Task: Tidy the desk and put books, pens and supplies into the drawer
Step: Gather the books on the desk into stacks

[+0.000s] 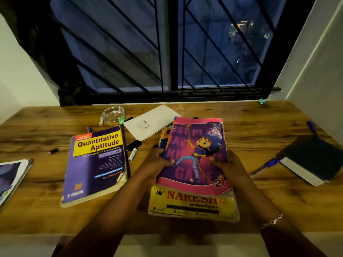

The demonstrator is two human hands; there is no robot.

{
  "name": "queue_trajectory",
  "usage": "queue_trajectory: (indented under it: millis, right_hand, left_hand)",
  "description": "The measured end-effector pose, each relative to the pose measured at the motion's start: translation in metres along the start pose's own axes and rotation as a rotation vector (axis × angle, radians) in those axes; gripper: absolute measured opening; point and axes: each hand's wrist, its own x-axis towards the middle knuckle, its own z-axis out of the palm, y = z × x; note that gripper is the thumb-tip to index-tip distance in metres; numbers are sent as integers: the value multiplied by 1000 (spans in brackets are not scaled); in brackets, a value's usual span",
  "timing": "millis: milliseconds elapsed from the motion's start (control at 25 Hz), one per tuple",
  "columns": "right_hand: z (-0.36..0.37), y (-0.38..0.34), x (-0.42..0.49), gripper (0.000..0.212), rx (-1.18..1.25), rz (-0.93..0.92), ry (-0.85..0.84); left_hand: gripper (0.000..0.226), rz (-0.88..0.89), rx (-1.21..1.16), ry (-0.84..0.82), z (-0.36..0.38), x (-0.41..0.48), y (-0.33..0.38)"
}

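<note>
Fingers (169, 161) of the left hand (157, 162) and right hand (229, 164) curl round the side edges of a pink-and-purple cartoon book (196, 145), thumbs on its cover, its title blurred and partly covered. It tops a stack at the counter's (259, 127) 6 o'clock, over a yellow book (193, 204) reading "NARESH technologies". At the stack's 9 o'clock lies "Quantitative Aptitude" (96, 164), marked S. Chand and R.S. Aggarwal. At 3 o'clock sit a dark notebook (313, 158) and a blue pen (265, 166).
</note>
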Motion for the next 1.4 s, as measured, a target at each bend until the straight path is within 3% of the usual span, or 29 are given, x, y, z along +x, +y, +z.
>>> queue_trajectory:
  millis: [160,280,560,680,800,960,1200,1280,1400]
  right_hand:
    - [5,19,-19,20,-104,64,62]
    - [7,27,-26,25,-263,85,121]
    - [8,18,-37,31,-648,151,176]
    - [15,8,-37,37,-804,106,221]
    - [39,-13,-37,41,-925,-83,294]
    - [108,-27,-23,39,-970,-406,51]
    - [232,-57,-17,45,-917,-538,-347]
    - [267,-64,-19,45,-922,-576,-469]
    - [308,-68,-23,45,-940,-644,-605]
  left_hand:
    - [42,-35,15,-48,-4,-13,-22]
    - [41,-2,83,-27,-5,-19,-33]
    - [40,222,815,63,-13,-22,-40]
    - [36,287,778,191,-32,-24,-33]
    - [27,426,659,394,-68,-22,-35]
    - [18,488,636,658,-125,-17,-49]
    - [22,259,629,1047,-250,-26,-74]
    - [29,103,788,1078,-289,-37,-88]
    - [39,-140,1016,977,-334,-50,-107]
